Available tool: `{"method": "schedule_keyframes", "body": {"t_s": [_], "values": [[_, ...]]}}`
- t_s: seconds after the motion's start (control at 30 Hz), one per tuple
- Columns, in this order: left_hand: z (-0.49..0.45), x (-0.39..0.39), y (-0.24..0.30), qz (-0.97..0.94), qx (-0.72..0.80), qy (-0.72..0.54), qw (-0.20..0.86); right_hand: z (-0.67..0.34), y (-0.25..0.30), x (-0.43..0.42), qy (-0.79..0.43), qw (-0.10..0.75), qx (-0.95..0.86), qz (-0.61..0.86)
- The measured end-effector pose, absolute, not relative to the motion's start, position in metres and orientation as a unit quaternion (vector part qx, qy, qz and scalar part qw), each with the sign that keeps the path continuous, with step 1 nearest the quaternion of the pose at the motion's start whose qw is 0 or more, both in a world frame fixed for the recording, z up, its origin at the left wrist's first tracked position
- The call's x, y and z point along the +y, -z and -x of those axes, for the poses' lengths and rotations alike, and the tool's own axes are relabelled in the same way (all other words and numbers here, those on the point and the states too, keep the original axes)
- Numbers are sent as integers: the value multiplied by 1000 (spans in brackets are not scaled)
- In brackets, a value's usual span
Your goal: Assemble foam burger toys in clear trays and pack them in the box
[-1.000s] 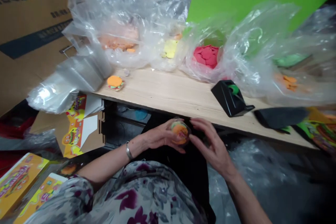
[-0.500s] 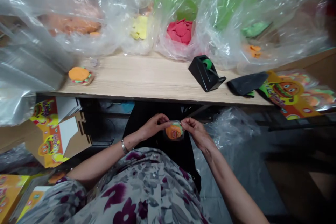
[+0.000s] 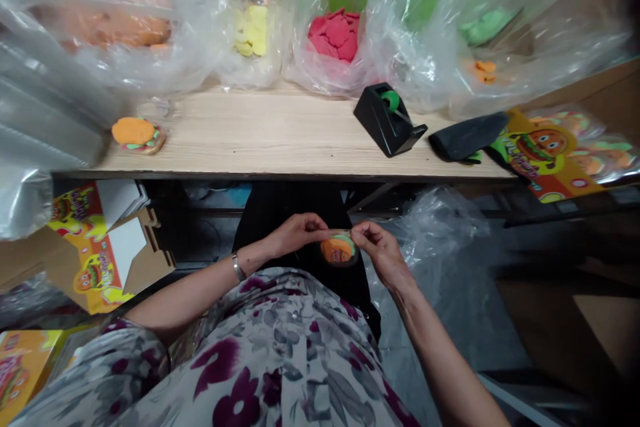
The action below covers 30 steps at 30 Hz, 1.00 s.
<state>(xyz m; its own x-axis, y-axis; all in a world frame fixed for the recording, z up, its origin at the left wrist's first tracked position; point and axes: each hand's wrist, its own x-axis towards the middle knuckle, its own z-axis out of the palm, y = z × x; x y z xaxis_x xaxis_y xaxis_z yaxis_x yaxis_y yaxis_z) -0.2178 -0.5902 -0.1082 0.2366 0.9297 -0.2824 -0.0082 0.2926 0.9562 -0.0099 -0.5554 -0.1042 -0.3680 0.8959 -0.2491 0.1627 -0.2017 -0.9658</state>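
Note:
Over my lap, below the table edge, a small clear plastic bag with an orange toy burger (image 3: 338, 250) inside hangs between my hands. My left hand (image 3: 299, 233) is closed on the bag's upper edge, its fingers stretched along the top from the left. At the upper right corner, my right hand (image 3: 379, 248) pinches the same edge between thumb and fingertips. Green and printed marks show on the toy burger, though they are too small to read. Another toy burger (image 3: 137, 135), unwrapped and layered, sits on the table (image 3: 260, 140) at the left.
Open plastic bags of orange, yellow, red (image 3: 336, 35) and green pieces line the table's back. A black tape dispenser (image 3: 387, 121), dark gloves (image 3: 470, 137) and a packed burger set (image 3: 550, 153) are at right. Printed cartons (image 3: 107, 253) stand lower left; loose plastic (image 3: 440, 227) lies below.
My left fingers have slid right along the bag's top edge, closer to my right hand. The view has tilted slightly, so the table appears higher and further left.

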Motion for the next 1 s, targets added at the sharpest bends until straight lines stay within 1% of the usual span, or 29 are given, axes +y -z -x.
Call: {"method": "schedule_keyframes", "body": {"t_s": [0.1, 0.23, 0.43, 0.57, 0.63, 0.7, 0.87, 1.0], "values": [[218, -597, 105, -489, 487, -348, 635, 2, 96, -563, -612, 246, -591, 465], [209, -611, 112, -536, 500, -338, 590, -7, 93, -572, -629, 186, -596, 462], [205, -620, 114, -527, 478, -325, 623, -13, 99, -584, -636, 189, -595, 455], [213, -613, 95, -605, 422, -268, 620, -10, 94, -588, -614, 201, -614, 454], [214, -610, 87, -643, 414, -255, 592, -7, 90, -589, -583, 211, -636, 459], [211, -610, 83, -671, 425, -269, 545, -6, 85, -589, -549, 216, -662, 462], [198, -621, 91, -740, 435, -289, 424, -7, 71, -593, -507, 163, -725, 436], [193, -632, 99, -760, 435, -289, 389, -6, 73, -599, -452, 152, -778, 409]]}}
